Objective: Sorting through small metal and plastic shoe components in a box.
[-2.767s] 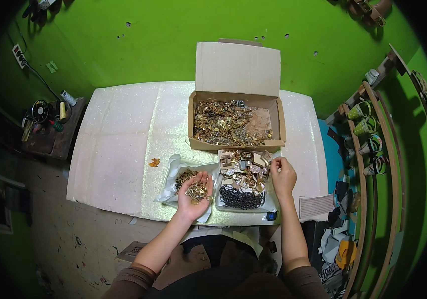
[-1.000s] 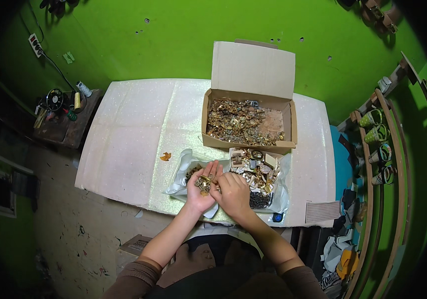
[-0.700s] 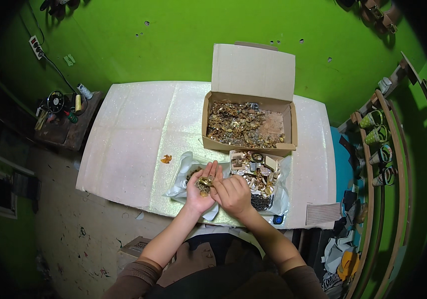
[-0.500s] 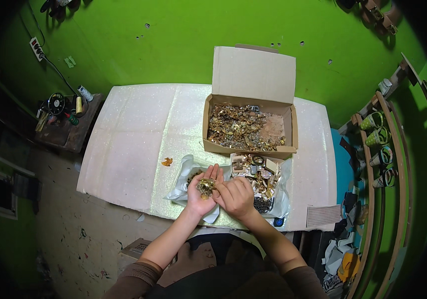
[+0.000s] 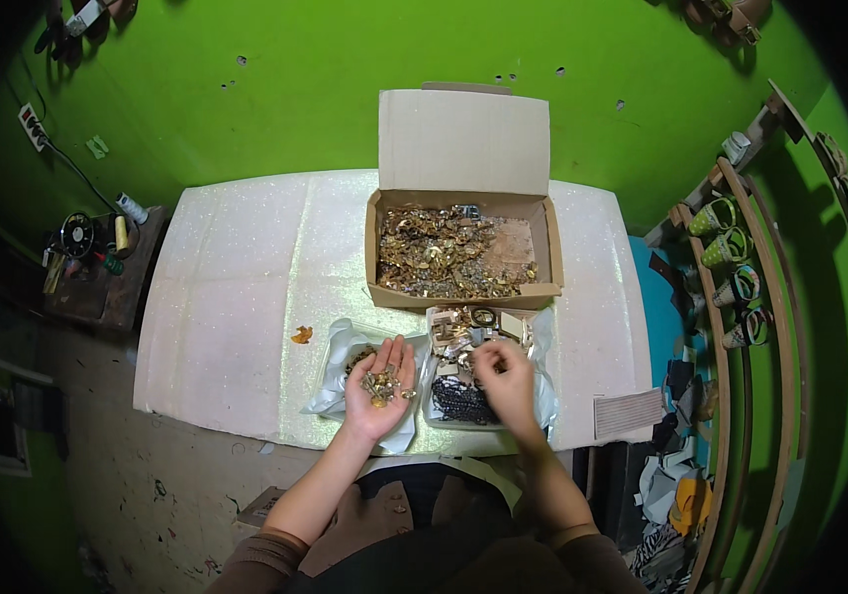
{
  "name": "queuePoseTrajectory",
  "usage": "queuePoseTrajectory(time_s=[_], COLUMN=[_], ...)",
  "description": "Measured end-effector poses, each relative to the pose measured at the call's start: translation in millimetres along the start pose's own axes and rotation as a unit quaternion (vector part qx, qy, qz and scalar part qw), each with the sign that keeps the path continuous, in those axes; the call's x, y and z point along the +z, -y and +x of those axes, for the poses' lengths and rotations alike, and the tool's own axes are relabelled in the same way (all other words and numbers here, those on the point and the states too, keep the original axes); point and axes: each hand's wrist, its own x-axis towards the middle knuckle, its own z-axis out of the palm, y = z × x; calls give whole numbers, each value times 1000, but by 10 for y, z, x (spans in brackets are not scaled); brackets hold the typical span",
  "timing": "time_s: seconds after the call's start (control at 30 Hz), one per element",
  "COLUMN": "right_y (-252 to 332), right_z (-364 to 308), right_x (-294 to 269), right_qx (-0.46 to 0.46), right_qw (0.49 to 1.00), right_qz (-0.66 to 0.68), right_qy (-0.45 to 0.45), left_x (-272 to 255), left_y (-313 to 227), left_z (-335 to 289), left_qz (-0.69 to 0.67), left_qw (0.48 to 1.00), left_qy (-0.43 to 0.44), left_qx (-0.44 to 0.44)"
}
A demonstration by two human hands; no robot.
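Observation:
My left hand [image 5: 366,414] lies palm up over the left tray, its fingers slightly cupped around a small heap of gold and silver metal pieces [image 5: 381,384]. My right hand [image 5: 508,384] is over the right side of a divided tray [image 5: 463,427], fingers curled together and slightly blurred; whether anything is between them is hidden. That tray holds buckle-like gold and pale pieces [image 5: 453,332] toward its far end and strings of black beads [image 5: 458,401] at its near end. Under my left hand, white plastic wrapping [image 5: 330,394] surrounds another container with dark small pieces, mostly covered.
Behind the trays stands an open cardboard box [image 5: 465,300] full of jumbled metal pieces, lid raised. An orange scrap [image 5: 302,335] lies left on the glittery white tabletop [image 5: 216,297]. A striped card [image 5: 628,414] sits at the right edge. Sandals [image 5: 726,247] hang on a wooden rack at right.
My right hand has left my left palm and moved right over the divided tray. The heap in my left palm now shows fully. The whole view has shifted slightly.

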Motion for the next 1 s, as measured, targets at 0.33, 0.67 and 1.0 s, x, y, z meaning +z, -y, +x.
queuePoseTrajectory(time_s=[0.33, 0.67, 1.0], right_y=[-481, -548, 309], right_z=[303, 282, -46], right_x=[-652, -502, -24], right_qx=[28, -85, -84], right_qw=[911, 819, 970], right_qz=[-383, -557, -183], right_qy=[-151, -111, 138], left_x=[-3, 21, -10], left_y=[-15, 18, 7], left_z=[23, 15, 3], left_qz=[2, 7, -18], left_qw=[1000, 1000, 1000], left_qy=[-4, -10, -9], left_qx=[-8, 1, 8])
